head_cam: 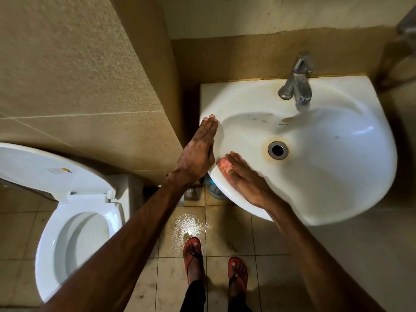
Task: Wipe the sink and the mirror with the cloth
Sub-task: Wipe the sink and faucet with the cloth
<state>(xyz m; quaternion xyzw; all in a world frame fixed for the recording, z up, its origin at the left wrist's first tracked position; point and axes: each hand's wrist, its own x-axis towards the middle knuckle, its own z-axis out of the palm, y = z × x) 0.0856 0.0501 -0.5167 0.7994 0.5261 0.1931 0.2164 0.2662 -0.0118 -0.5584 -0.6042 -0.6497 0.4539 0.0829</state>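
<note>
Left hand [198, 149] flat, fingers straight, resting on sink [337, 172] left rim, holding nothing. Right hand [245, 179] flat, pressing pink cloth [222, 165] onto front-left rim. Toilet [67, 221] at left; floor tiles [191, 224] wet.

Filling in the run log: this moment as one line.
phase: wiping sink | right hand: presses cloth on near-left rim | left hand: flat at left rim

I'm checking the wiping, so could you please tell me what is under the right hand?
A pink cloth lies under the right hand, pressed flat on the front-left rim of the sink. Only its left end shows; the fingers cover the rest.
</note>
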